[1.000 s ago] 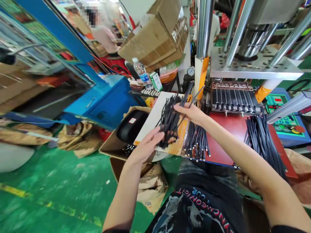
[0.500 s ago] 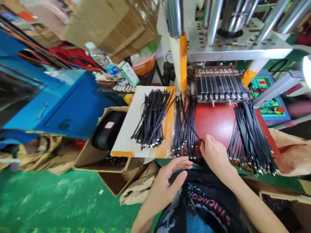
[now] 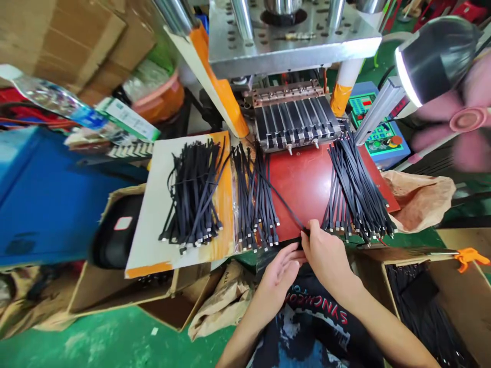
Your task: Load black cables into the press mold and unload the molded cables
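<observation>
My right hand [image 3: 326,250] pinches the near end of a black flat cable [image 3: 287,205], which slants back to the upper left over the red board [image 3: 295,176]. Close by on the left, my left hand [image 3: 282,271] has its fingers stretched loosely toward the right hand, with nothing visible in them. A loose group of black cables [image 3: 253,199] lies left of the held one. Farther left, a thicker cable bundle [image 3: 195,194] rests on a white board with orange tape [image 3: 143,235]. Another cable pile [image 3: 356,189] covers the red board's right side.
Behind the red board stands a press with a slotted metal fixture [image 3: 295,120] below its steel plate [image 3: 295,53]. A control box [image 3: 378,125], a lamp [image 3: 437,59] and a pink fan [image 3: 466,120] are at right. Cardboard boxes [image 3: 456,301] flank my body.
The camera view has turned to the right. My right hand has drawn the cable out across the red board, and my left hand has come closer to it.
</observation>
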Motion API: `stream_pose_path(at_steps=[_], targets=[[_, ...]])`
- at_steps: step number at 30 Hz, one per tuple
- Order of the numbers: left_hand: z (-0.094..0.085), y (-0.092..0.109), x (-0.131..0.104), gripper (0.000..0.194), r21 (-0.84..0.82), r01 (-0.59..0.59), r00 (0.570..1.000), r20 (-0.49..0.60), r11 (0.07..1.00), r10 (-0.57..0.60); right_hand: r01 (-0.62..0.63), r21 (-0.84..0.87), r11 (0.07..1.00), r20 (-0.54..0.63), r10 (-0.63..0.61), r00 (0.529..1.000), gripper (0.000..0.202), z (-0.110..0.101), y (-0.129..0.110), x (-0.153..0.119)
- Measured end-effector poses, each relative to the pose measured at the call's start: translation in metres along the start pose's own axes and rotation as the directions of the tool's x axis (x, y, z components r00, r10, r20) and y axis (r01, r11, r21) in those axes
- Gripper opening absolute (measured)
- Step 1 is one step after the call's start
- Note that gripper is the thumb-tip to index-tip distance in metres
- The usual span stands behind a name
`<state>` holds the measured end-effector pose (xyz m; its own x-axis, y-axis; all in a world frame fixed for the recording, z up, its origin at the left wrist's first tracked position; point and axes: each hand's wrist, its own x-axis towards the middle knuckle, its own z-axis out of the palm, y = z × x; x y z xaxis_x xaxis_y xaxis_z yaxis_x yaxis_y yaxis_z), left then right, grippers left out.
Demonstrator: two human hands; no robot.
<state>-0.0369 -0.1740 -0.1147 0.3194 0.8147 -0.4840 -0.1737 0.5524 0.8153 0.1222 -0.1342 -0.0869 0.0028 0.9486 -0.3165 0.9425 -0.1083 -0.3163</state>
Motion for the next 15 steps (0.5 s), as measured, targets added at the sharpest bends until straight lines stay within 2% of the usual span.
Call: stream_pose_path(at_steps=[2,5,7,9,10,11,13,14,15], targets=[[-0.001,-0.004,0.0,0.059,-0.028,0.032,0.999,-0.008,0.999,-0.032,0.033,0.021,0.999,0.054,-0.034,0.998,0.014,0.0,0.002,-0.002],[0.009,-0.007,0.004,0.049,-0.153,0.004,0.997,-0.073,0.988,-0.016,0.154,0.324,0.934,0.198,-0.226,0.954,0.01,0.002,0.03,-0.024],[0.018,-0.006,0.006,0.036,-0.193,-0.044,0.993,-0.116,0.98,0.021,0.05,0.578,0.814,0.282,-0.258,0.924,0.022,0.008,0.057,-0.037],[0.023,-0.005,0.008,0.034,-0.117,-0.073,0.993,-0.105,0.99,0.061,-0.161,0.781,0.604,0.296,-0.13,0.946,0.038,0.018,0.078,-0.041],[0.025,-0.003,0.01,0.036,-0.04,-0.071,0.995,-0.071,0.997,0.068,-0.233,0.861,0.451,0.277,-0.033,0.96,0.046,0.025,0.083,-0.04],[0.025,-0.002,0.011,0.039,0.048,-0.064,0.997,-0.032,0.997,0.066,-0.253,0.926,0.281,0.247,0.057,0.967,0.051,0.032,0.084,-0.037],[0.026,0.002,0.017,0.043,0.209,-0.053,0.998,0.035,0.977,0.047,-0.171,0.985,-0.016,0.171,0.164,0.971,0.055,0.046,0.079,-0.033],[0.026,0.005,0.02,0.044,0.262,-0.054,0.998,0.053,0.963,0.042,-0.11,0.988,-0.104,0.127,0.178,0.976,0.056,0.052,0.074,-0.033],[0.026,0.007,0.024,0.045,0.295,-0.059,0.997,0.066,0.954,0.041,-0.07,0.987,-0.148,0.093,0.161,0.983,0.056,0.057,0.069,-0.034]])
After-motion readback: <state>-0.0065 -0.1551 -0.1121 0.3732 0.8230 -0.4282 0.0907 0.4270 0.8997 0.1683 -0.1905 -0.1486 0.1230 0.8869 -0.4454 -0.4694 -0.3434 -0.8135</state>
